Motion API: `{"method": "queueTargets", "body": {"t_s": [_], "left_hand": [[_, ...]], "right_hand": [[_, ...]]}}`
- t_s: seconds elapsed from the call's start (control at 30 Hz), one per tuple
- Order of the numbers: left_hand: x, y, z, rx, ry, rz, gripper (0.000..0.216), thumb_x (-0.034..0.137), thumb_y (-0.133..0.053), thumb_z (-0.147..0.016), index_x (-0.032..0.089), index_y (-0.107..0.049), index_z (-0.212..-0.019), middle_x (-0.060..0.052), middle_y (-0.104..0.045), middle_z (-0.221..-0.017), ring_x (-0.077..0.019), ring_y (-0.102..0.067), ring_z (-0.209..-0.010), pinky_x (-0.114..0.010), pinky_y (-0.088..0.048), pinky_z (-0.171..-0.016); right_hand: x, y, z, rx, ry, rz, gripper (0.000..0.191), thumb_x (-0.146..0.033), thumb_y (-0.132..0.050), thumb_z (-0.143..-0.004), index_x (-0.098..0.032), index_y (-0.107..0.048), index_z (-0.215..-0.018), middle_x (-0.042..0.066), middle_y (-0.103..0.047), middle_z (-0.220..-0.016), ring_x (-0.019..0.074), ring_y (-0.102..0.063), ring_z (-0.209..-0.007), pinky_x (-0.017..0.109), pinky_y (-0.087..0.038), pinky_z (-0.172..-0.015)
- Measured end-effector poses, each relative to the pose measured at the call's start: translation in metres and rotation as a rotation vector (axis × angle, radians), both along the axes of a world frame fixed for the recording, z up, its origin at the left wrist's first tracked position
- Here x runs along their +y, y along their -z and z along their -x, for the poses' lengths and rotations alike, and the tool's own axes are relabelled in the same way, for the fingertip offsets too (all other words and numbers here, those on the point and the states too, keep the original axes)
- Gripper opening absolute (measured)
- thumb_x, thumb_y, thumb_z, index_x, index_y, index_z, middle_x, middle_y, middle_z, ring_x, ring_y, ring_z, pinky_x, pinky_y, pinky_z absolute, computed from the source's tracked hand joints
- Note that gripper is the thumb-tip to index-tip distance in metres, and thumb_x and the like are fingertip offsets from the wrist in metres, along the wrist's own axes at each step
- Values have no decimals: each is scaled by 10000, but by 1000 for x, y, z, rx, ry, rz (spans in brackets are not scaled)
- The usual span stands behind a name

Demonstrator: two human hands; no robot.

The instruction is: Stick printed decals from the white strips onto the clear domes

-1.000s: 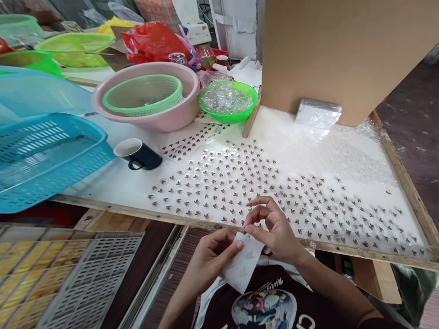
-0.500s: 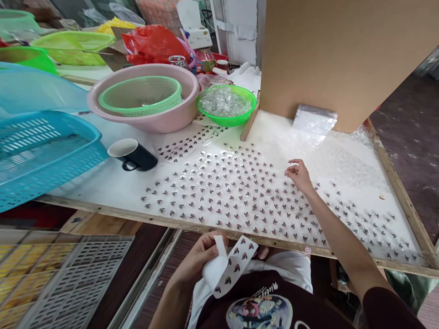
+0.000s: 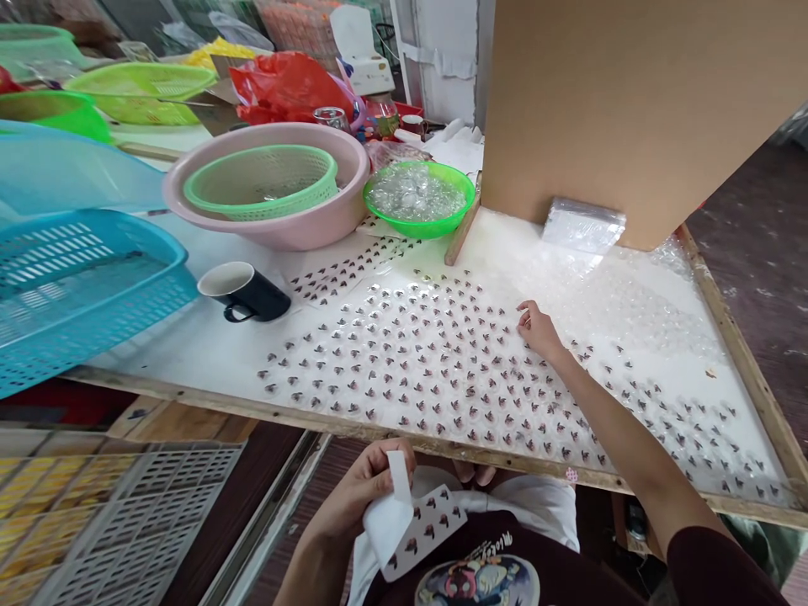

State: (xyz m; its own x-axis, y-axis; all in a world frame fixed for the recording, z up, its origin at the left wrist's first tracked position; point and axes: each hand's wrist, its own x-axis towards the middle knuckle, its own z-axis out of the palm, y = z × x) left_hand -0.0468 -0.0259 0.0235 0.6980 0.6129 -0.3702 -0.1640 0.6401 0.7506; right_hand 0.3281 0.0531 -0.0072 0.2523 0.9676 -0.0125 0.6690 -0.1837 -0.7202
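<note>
On the view's clock face, your left hand point(image 3: 386, 473) pinched the sticker sheet point(image 3: 430, 528) at six o'clock while your right hand point(image 3: 538, 330) curled at three by the clear pieces point(image 3: 418, 387), grip indeterminable, apparently mid-application, which next called for precise fingertip pressure.

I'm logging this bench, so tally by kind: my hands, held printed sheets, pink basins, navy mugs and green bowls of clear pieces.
Hands: 2 (left hand, right hand)
Printed sheet: 1
Pink basin: 1
Navy mug: 1
Green bowl of clear pieces: 1
Total: 6
</note>
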Motion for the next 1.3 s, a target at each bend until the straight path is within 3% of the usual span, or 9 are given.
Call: {"method": "queueTargets", "body": {"t_s": [0.27,0.5,0.63,0.8,1.17,1.3], "left_hand": [[0,0,-7,-23,13,50,485,486,-892,-545,121,-582,-625,32,-496,-485,-37,-372,-392,-141,-278,-388],[-2,6,-7,-37,8,61,466,465,-904,-537,119,-602,-623,21,-536,-521,-41,-404,-405,-143,-302,-394],[-3,3,-13,-20,6,68,494,476,-916,-503,114,-597,-608,24,-530,-507,-34,-396,-407,-137,-290,-401],[-3,3,-21,-29,3,74,493,474,-920,-495,117,-604,-621,14,-551,-515,-45,-417,-407,-146,-285,-400],[-4,18,-17,-95,-63,45,451,455,-893,-561,124,-599,-651,26,-514,-548,-52,-403,-438,-156,-276,-419],[-5,19,-19,-88,-61,46,450,462,-885,-571,123,-599,-650,20,-522,-544,-56,-413,-438,-158,-274,-420]], "right_hand": [[-2,-3,10,-295,49,7,378,-143,-517,-800,-205,-458,-1169,81,-578,-1049,232,-579,-936,442,-357,-949],[-12,-22,-18,-134,198,-154,172,-307,-517,-855,-219,-577,-991,39,-616,-977,157,-540,-708,358,-417,-842],[-15,-28,-35,-86,199,-6,115,-300,-562,-817,-206,-627,-807,41,-656,-928,154,-558,-712,290,-439,-723],[-11,-18,-36,-67,161,151,114,-259,-564,-825,-199,-660,-810,29,-698,-855,152,-616,-758,245,-439,-678],[-6,-6,-26,-295,138,186,95,-192,-556,-817,-197,-589,-728,-8,-653,-734,160,-584,-715,375,-340,-932],[-6,-4,-24,-357,117,165,91,-177,-540,-826,-190,-578,-744,9,-657,-803,169,-588,-763,380,-328,-929]]}}
